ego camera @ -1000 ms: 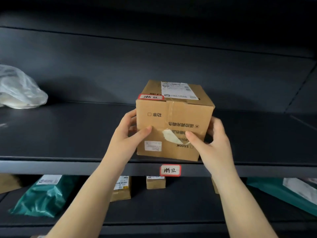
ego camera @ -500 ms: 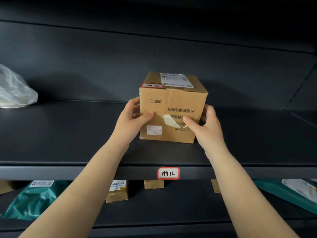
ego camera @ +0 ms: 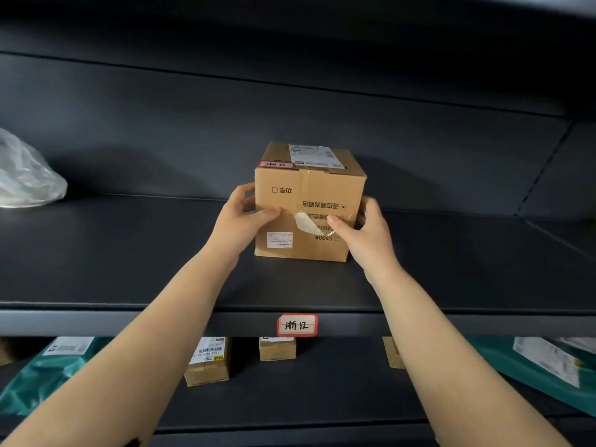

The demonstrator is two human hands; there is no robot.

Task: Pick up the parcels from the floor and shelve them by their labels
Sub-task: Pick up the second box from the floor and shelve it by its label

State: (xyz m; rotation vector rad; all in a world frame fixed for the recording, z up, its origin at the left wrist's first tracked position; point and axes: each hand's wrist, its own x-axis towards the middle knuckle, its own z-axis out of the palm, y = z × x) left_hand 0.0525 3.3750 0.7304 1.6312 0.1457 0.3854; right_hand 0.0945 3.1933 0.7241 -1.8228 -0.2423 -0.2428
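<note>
A brown cardboard box (ego camera: 309,188) stands on the dark shelf (ego camera: 129,253), set back from the front edge. It carries a white shipping label on top and a small red-bordered tag at its top left corner. My left hand (ego camera: 240,225) grips its left side, thumb on the front face. My right hand (ego camera: 367,232) grips its right side, thumb on the front near a torn piece of tape. A red-bordered shelf label (ego camera: 297,325) is stuck on the shelf's front lip below the box.
A clear plastic bag parcel (ego camera: 25,175) lies at the shelf's far left. On the shelf below sit two small cardboard boxes (ego camera: 208,361) (ego camera: 277,348), a green mailer (ego camera: 45,372) at left and another green mailer (ego camera: 535,366) at right.
Both hands have pushed the box from the shelf's front edge deeper onto the shelf, where it now rests. The grip on both sides is unchanged.
</note>
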